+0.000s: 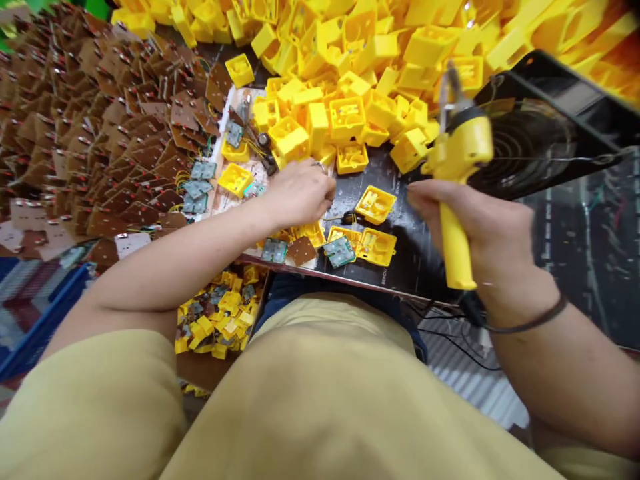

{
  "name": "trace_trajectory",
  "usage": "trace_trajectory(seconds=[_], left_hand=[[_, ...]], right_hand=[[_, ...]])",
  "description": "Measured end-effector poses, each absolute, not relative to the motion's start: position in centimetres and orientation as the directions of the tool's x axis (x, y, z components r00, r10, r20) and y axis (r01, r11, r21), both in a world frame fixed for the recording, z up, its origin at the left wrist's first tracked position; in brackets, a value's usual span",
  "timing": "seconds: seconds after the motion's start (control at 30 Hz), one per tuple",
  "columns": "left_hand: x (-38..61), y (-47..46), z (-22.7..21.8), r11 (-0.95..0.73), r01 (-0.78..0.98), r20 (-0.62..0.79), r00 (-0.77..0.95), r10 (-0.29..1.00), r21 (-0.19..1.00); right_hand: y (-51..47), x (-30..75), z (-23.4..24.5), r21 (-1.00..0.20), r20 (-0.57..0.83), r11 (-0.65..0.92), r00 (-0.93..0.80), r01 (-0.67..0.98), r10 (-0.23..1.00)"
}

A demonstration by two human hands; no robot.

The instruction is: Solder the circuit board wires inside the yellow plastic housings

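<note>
My right hand grips a yellow hot glue gun by its handle, the nozzle pointing up and away from me. My left hand is closed over the bench with its fingers curled down; whatever lies in them is hidden. Between the hands sit open yellow plastic housings, one by itself and another nearer the bench edge. A green circuit board rests against a housing, and a small black round part on a wire lies just above. A brown board is below my left hand.
A large heap of yellow housings fills the back. Brown circuit boards are piled at the left. A black fan stands at the right. Below the bench edge, a box holds yellow housings and parts; a blue crate is at far left.
</note>
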State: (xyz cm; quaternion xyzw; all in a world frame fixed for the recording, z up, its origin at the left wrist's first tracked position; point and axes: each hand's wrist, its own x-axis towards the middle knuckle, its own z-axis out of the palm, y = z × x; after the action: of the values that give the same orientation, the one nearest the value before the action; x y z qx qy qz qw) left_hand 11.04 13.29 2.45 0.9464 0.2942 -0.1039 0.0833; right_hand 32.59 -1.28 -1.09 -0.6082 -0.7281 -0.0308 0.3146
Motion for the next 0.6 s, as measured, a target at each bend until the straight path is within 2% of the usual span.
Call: trace_trajectory(seconds=[0.07, 0.13, 0.23, 0.3, 0.37, 0.47, 0.53, 0.6], left_hand=[[10.7, 13.7, 2.0, -0.771, 0.596, -0.209, 0.802, 0.559, 0.226], [10.1, 14.1, 1.7, -0.665, 0.599, -0.153, 0.783, 0.603, 0.446], [9.4, 14.6, 1.5, -0.418, 0.491, -0.148, 0.765, 0.627, 0.764], [9.4, 14.8, 1.8, -0.293, 0.416, -0.166, 0.774, 0.611, 0.861], [9.8, 14.8, 2.3, -0.250, 0.374, -0.157, 0.780, 0.606, 0.893], [11.0, 14.7, 3.1, -0.327, 0.388, -0.164, 0.824, 0.543, 0.862], [11.9, 14.4, 3.4, -0.478, 0.427, -0.175, 0.857, 0.484, 0.767], [12.8, 13.8, 3.4, -0.639, 0.472, -0.171, 0.863, 0.475, 0.607]], right_hand=[[-0.2, 32.3, -1.4, -0.306, 0.494, 0.310, -0.128, 0.900, 0.860], [0.4, 32.1, -1.7, -0.296, 0.476, 0.354, -0.184, 0.887, 0.860], [0.5, 32.0, -2.0, -0.311, 0.467, 0.387, -0.215, 0.868, 0.858], [0.2, 32.0, -2.0, -0.341, 0.471, 0.405, -0.219, 0.848, 0.855], [-0.2, 32.0, -1.8, -0.372, 0.464, 0.421, -0.228, 0.827, 0.856], [-1.1, 31.7, -1.0, -0.400, 0.472, 0.434, -0.225, 0.807, 0.853], [-2.1, 31.8, 0.0, -0.412, 0.516, 0.412, -0.164, 0.813, 0.841], [-3.6, 32.3, 1.0, -0.442, 0.542, 0.356, -0.071, 0.823, 0.838]])
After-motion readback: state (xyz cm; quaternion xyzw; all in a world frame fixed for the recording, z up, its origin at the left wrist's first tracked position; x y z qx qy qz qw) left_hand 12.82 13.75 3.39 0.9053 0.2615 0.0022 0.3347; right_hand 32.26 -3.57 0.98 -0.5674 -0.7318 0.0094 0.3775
